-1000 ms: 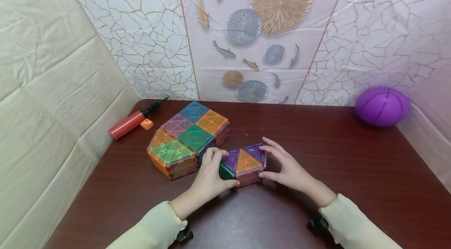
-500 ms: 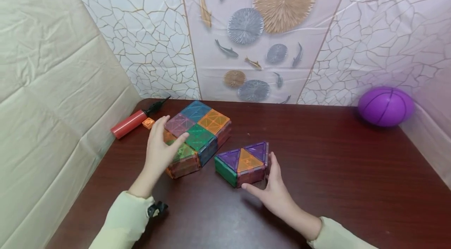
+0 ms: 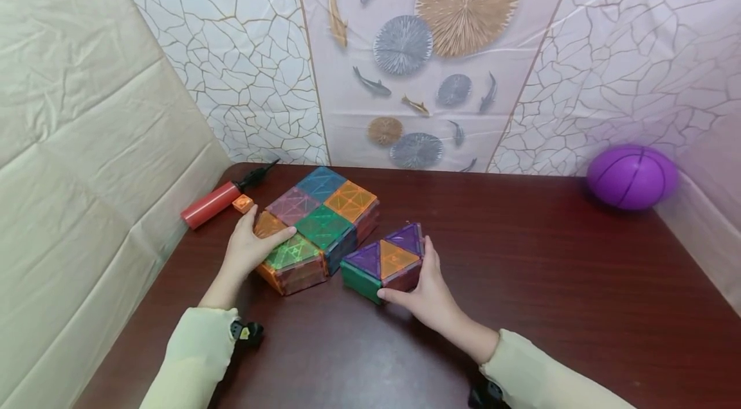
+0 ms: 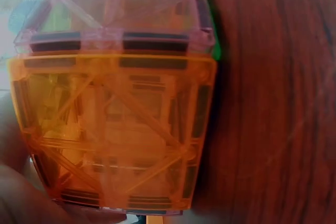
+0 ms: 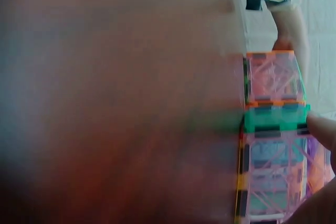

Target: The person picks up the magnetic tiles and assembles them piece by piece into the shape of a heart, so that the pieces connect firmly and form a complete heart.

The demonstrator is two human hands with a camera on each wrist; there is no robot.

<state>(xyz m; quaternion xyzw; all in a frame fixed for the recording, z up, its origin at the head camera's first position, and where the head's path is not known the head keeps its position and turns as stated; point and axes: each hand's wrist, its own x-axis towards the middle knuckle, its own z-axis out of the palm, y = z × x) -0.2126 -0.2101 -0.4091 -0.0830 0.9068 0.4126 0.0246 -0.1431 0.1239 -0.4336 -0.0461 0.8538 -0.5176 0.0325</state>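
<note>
A larger block of see-through magnetic tiles (image 3: 324,226), with blue, orange, pink and green squares on top, lies left of centre. My left hand (image 3: 246,248) holds its near left end, the thumb across the top and the fingers along the far left side. An orange tile (image 4: 115,129) of that end fills much of the left wrist view. Right of it sits a smaller magnetic tile block (image 3: 399,258), topped by purple and orange triangles. My right hand (image 3: 431,296) grips its right end, thumb at the front and fingers behind. A narrow gap separates the blocks.
A red hand pump (image 3: 211,204) with a black nozzle lies at the back left. Beside it is a small orange block (image 3: 243,204). A purple ball (image 3: 632,177) rests at the far right. Cloth walls stand around the dark wooden table (image 3: 550,254).
My left hand has left the smaller block and moved onto the larger block's left end. My right hand has shifted the smaller block slightly left, turning it a little.
</note>
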